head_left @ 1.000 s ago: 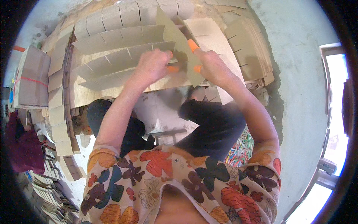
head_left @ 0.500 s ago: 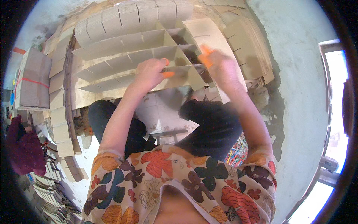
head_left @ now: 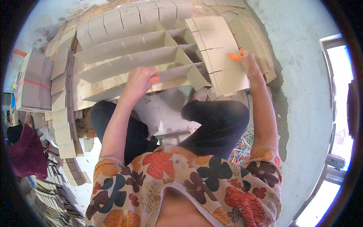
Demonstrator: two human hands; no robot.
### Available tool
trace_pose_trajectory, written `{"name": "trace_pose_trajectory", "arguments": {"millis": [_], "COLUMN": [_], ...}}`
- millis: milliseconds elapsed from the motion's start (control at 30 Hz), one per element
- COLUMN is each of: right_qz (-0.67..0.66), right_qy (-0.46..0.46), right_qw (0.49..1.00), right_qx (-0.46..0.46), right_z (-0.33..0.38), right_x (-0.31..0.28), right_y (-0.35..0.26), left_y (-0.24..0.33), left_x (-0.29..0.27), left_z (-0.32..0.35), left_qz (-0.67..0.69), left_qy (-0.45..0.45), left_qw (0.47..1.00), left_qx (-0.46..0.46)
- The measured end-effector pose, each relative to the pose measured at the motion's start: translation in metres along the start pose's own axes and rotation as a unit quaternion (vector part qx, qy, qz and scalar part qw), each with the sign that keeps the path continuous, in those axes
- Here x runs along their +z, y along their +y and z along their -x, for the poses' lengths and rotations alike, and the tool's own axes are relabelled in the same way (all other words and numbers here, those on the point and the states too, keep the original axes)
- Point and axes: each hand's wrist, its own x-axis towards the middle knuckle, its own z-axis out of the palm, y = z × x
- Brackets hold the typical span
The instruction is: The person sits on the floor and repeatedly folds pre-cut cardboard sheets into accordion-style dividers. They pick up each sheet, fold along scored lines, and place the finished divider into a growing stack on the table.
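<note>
The cardboard divider grid [head_left: 151,64] sits at upper centre of the frame, part built: several long slotted strips stand interlocked with a few cross pieces at its right end, while most slots toward the left look unfilled. The left hand [head_left: 138,81] grips the nearest strip's edge, fingers curled over it. The right hand [head_left: 247,60], at upper right, rests loosely spread on a stack of slotted strips [head_left: 219,53]. A tied carton bundle [head_left: 32,81] sits at far left.

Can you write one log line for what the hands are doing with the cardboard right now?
left hand: gripping cardboard divider grid | right hand: on slotted cardboard strip | orange fingertips
</note>
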Motion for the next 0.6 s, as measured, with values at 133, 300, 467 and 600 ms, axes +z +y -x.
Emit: {"name": "trace_pose_trajectory", "arguments": {"millis": [133, 300, 467, 600], "right_qz": [-0.121, 0.016, 0.090, 0.111], "right_qy": [0.028, 0.191, 0.140, 0.092], "right_qw": [0.992, 0.973, 0.919, 0.921], "right_qx": [-0.007, -0.125, -0.358, -0.363], "right_z": [-0.010, 0.010, 0.061, 0.078], "right_x": [-0.023, -0.059, -0.020, 0.049], "right_y": [0.020, -0.010, -0.093, -0.127], "left_y": [0.001, -0.004, -0.018, -0.020], "left_x": [-0.005, -0.019, -0.010, 0.005], "left_z": [0.000, 0.015, 0.020, 0.015], "left_qz": [0.026, 0.039, 0.032, 0.053], "left_qy": [0.044, 0.125, 0.105, 0.128], "left_qw": [0.999, 0.991, 0.993, 0.987], "left_qx": [0.010, 0.039, 0.052, 0.076]}}
